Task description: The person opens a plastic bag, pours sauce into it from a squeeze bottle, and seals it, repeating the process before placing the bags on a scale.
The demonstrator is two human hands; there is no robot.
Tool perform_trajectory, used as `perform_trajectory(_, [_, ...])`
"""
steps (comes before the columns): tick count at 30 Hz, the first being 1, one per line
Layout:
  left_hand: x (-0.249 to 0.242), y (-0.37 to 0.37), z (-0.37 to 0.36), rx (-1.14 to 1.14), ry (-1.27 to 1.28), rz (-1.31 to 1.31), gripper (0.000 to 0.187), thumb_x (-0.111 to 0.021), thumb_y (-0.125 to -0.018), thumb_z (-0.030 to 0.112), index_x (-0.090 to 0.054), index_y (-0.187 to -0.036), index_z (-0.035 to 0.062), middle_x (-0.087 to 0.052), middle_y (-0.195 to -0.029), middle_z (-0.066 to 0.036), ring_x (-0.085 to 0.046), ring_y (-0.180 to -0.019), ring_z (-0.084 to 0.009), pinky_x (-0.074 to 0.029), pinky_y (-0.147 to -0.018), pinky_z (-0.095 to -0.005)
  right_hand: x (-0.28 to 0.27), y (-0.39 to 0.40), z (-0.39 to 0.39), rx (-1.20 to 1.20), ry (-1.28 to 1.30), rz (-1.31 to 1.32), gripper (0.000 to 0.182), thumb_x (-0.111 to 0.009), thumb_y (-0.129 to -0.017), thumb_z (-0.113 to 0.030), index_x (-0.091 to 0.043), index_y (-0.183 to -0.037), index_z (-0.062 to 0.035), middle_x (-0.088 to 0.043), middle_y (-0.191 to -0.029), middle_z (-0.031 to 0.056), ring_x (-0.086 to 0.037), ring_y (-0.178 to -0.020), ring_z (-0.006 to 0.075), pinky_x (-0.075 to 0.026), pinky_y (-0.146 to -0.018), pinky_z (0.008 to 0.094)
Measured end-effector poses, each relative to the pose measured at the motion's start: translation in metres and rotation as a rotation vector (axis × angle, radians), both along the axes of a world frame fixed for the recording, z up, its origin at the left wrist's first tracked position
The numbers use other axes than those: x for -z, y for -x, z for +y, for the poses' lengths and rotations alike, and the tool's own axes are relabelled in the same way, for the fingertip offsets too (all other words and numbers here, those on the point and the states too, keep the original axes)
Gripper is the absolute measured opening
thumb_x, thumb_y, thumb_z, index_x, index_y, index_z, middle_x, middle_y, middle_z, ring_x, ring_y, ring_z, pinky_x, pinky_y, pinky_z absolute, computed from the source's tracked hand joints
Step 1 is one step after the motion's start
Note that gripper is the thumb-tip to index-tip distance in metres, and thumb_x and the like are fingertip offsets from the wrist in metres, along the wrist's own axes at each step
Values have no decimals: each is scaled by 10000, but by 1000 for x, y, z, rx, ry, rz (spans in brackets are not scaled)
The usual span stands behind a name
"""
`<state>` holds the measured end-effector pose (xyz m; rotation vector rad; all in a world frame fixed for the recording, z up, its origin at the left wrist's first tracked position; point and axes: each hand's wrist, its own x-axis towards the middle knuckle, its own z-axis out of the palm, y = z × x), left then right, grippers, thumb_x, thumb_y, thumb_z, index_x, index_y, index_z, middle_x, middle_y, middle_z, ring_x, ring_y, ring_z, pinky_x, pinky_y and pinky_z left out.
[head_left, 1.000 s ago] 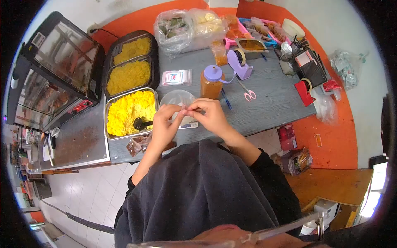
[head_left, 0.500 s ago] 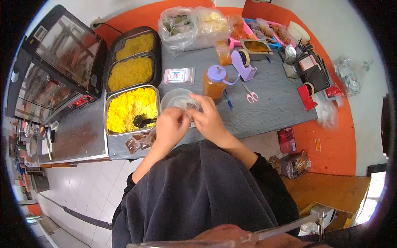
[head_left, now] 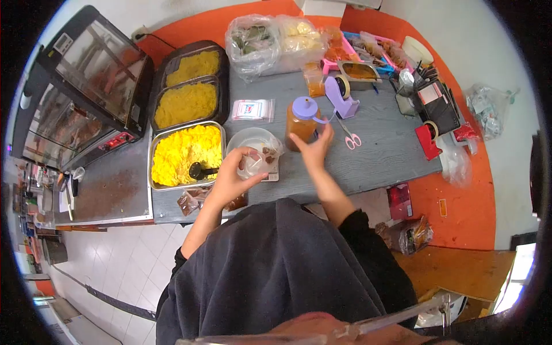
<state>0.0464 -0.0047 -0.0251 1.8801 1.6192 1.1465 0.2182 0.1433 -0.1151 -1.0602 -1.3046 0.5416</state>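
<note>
My left hand (head_left: 233, 179) is at the near left side of a clear round bowl (head_left: 240, 138), its thumb and fingers apart. Small brown pieces and clear plastic (head_left: 250, 164) lie in the bowl. To the right, my right hand (head_left: 313, 150) has its thumb and fingers around the lower part of a squeeze bottle (head_left: 299, 123) with brown sauce and a purple lid. The bottle stands upright on the grey table. Left of the bowl is a metal tray of yellow food (head_left: 187, 150) with a black scoop (head_left: 198, 171) in it.
Two black trays of yellow food (head_left: 187, 104) stand behind, beside a glass display case (head_left: 92, 69). A purple tape dispenser (head_left: 342, 103), scissors (head_left: 352, 141), a red dispenser (head_left: 426, 141) and plastic bags (head_left: 253, 43) are also around. Brown packets (head_left: 192, 200) lie near the front edge.
My hands have moved apart from over the bowl. The right one has gone to the sauce bottle, and the left one has opened beside the bowl. The view has shifted slightly.
</note>
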Motion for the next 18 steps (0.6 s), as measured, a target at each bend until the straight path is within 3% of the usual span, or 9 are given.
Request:
perform_trajectory(2, [3,1,-2,31,70,-183,416,-726,-720,132,-511,-1064,42,-555,-951,-47,-526,-848,-167,-412,-763,-278,25,-5,45,-520,137,2,710,-842,-573,-197,-459,-1150,-39,-539,-1079,138,-507,-1032,287,-391,-900,379])
perform_trajectory(4, [-1,-1,-2,155,113,-526,374,-704,-763,123,-501,-1066,42,-528,-939,-11,-488,-854,-99,-393,-780,-233,-12,-4,35,-551,120,-189,726,-844,-563,-212,-461,-1155,-40,-531,-1100,143,-496,-1062,292,-388,-912,389])
perform_trajectory(5, [-3,2,-3,152,99,-518,374,-704,-763,123,-501,-1066,42,-528,-939,-11,-488,-854,-99,-393,-780,-233,-33,-2,31,-566,102,-374,742,-846,-553,-226,-463,-1160,-41,-524,-1121,149,-486,-1092,296,-385,-924,400])
perform_trajectory(6, [-4,3,-5,163,120,-577,349,-685,-783,124,-496,-1066,44,-520,-944,-7,-486,-870,-98,-391,-797,-235,-43,1,31,-570,84,-371,742,-846,-553,-226,-463,-1160,-41,-524,-1121,149,-486,-1092,296,-385,-924,400])
perform_trajectory(8, [-6,8,-8,164,140,-641,325,-665,-803,124,-491,-1066,46,-511,-949,-2,-484,-885,-96,-389,-815,-237,-57,5,28,-530,-395,-434,783,-841,-523,-245,-463,-1180,-49,-515,-1149,145,-478,-1102,310,-361,-963,428])
perform_trajectory(10, [-7,12,-12,217,172,-835,296,-636,-823,126,-484,-1066,53,-505,-948,-2,-483,-910,-95,-385,-840,-249,-101,3,14,-479,-514,-570,666,-778,-570,-224,-492,-1150,-62,-520,-1140,119,-476,-1105,306,-332,-986,477])
perform_trajectory(12, [-7,16,-15,210,189,-831,320,-626,-832,167,-467,-1084,49,-500,-967,-5,-471,-919,-93,-380,-841,-257,-126,2,18,-373,-911,-869,486,-665,-673,-182,-514,-1128,-96,-523,-1131,60,-484,-1104,242,-311,-998,508])
perform_trajectory(15, [-12,20,-15,341,218,-896,408,-626,-829,202,-445,-1154,32,-497,-1000,-14,-463,-923,-98,-378,-836,-260,-168,-1,11,-354,-1097,-941,342,-568,-738,-83,-548,-1079,-102,-549,-1115,42,-491,-1107,212,-307,-1007,517])
perform_trajectory(18, [-25,13,-18,319,245,-917,499,-609,-837,260,-413,-1223,12,-497,-1016,-28,-459,-913,-104,-378,-818,-262,-201,-1,8,-361,-1274,-1002,245,-546,-766,-117,-568,-1010,-123,-576,-1053,9,-513,-1072,187,-334,-999,503])
